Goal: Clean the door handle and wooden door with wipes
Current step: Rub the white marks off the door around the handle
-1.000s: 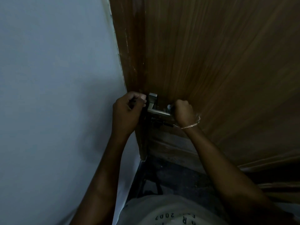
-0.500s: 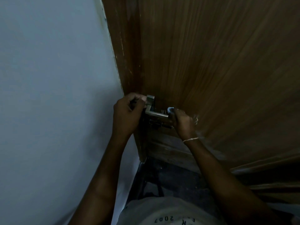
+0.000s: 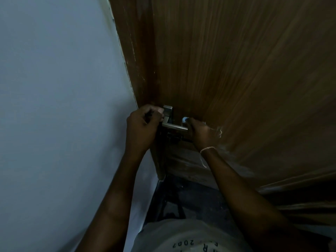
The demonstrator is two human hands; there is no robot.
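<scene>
The wall (image 3: 54,106) stands just beside the door handle (image 3: 172,126); the left hand (image 3: 143,128) fills that narrow gap. The right hand (image 3: 201,131), pinching a wipe (image 3: 184,119), blocks the lever's tip. Above and rightward, the wooden door (image 3: 236,70) offers broad free face.

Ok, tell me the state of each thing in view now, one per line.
Door handle: lever near level, right hand at its free end.
Wipe: bunched in the right hand, white bit showing.
Right hand: holds the wipe at the lever's end.
Left hand: fingers curled at the door's edge; what it holds is hidden.
Wooden door: shut or ajar, cannot tell.
</scene>
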